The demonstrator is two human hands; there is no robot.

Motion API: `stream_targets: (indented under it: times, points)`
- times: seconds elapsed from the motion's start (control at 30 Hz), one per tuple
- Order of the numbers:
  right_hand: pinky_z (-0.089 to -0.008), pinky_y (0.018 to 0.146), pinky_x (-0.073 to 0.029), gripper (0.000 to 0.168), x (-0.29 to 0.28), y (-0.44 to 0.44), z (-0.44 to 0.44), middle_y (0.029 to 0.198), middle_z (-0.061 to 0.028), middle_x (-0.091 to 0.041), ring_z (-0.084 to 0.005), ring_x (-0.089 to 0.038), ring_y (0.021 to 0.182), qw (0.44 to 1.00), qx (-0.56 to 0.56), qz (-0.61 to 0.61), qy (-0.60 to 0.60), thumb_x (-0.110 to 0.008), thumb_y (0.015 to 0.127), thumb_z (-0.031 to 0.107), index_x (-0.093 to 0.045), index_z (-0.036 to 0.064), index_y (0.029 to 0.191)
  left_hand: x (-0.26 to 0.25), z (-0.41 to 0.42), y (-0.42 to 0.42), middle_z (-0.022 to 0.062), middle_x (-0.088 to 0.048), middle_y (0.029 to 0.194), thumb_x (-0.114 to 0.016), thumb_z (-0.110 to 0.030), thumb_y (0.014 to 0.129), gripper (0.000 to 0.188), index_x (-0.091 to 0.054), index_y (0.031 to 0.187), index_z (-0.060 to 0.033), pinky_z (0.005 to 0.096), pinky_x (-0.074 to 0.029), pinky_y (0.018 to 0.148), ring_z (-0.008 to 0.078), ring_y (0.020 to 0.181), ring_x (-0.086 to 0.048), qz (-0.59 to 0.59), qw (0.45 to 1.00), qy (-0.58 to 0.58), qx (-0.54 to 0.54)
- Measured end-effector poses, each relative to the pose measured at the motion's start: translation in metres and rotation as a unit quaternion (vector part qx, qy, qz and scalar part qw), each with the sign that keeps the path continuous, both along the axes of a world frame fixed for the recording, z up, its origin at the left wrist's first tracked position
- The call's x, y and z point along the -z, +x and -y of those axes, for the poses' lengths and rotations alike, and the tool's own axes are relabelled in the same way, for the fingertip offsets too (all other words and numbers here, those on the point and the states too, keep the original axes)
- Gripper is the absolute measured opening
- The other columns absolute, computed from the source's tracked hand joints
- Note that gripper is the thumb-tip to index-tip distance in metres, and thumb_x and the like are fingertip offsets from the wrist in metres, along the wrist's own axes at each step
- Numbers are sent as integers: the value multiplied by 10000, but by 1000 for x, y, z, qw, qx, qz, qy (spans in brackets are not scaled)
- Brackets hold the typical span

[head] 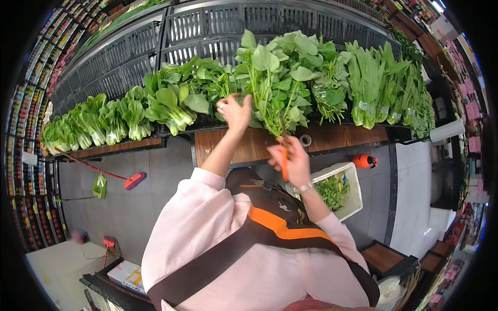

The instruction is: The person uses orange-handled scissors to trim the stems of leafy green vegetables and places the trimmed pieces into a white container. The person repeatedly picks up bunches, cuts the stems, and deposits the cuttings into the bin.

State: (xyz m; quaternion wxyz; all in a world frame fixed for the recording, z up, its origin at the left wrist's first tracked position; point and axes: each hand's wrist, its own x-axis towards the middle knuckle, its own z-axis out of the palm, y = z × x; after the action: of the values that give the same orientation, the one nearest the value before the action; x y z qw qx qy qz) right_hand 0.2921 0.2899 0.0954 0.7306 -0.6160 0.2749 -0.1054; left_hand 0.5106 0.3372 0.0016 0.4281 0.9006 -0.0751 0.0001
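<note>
My left hand [235, 113] is raised at the front of the vegetable display, thumb and fingers apart, beside the stems of leafy greens [229, 86]. No held item shows in it. My right hand [297, 161], slightly blurred, grips an orange-handled tool [285, 165], whose dark end points up at the cut stems of a broad-leaved bunch [272, 112]. Whether it is scissors or a knife I cannot tell. That bunch leans upright against the greens behind it, its stem ends over the wooden ledge [218, 145].
Taped bundles of long-leaf greens [363, 85] stand to the right, bok choy [136, 116] to the left. On the ledge lies a tape roll [305, 140]. Below are a white foam box [356, 194] of leaf trimmings, an orange-red extinguisher-like bottle [365, 161] and a broom [135, 180].
</note>
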Motion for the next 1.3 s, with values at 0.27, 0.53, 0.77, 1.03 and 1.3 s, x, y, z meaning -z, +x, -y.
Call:
stream_targets:
  times: [0.27, 0.53, 0.77, 1.03, 1.3]
  points:
    - [-370, 662, -539, 395, 51, 56, 64, 831, -166, -691, -296, -695, 762, 895, 135, -65, -419, -765, 764, 219, -571, 53, 1065, -34, 65, -10, 255, -562, 1072, -641, -342, 825, 272, -708, 1002, -148, 451, -418, 912, 391, 1064, -494, 107, 981, -19, 163]
    - [-233, 549, -527, 406, 88, 66, 144, 818, -99, -656, -143, -653, 649, 982, 163, -60, -69, -733, 827, 164, -497, -16, 1104, -27, 121, 7, 227, -600, 962, -726, -419, 752, 334, -714, 925, -134, 418, -465, 859, 369, 955, -570, 101, 967, 71, 225]
    - [-248, 542, -529, 398, 74, 68, 128, 836, -119, -672, -149, -672, 671, 984, 155, -27, -82, -732, 814, 131, -509, -28, 1102, -39, 63, 25, 185, -623, 999, -710, -388, 782, 357, -708, 1037, -138, 396, -481, 845, 303, 933, -614, 58, 949, -55, 306]
    - [-235, 518, -525, 437, 74, 61, 121, 893, -116, -660, -167, -676, 686, 985, 167, 11, -51, -709, 843, 116, -465, -24, 1178, 7, -50, 34, 191, -550, 1052, -657, -155, 817, 321, -549, 1076, 2, 401, -413, 903, 356, 1044, -507, 90, 991, -81, -59]
    - [-201, 519, -491, 366, 25, 26, 93, 878, -113, -661, -117, -633, 673, 976, 195, 61, -68, -668, 881, 141, -473, 16, 1165, 25, -66, 57, 222, -645, 1054, -667, -437, 814, 554, -554, 1118, 12, 426, -471, 883, 371, 1027, -603, -102, 994, 50, -6]
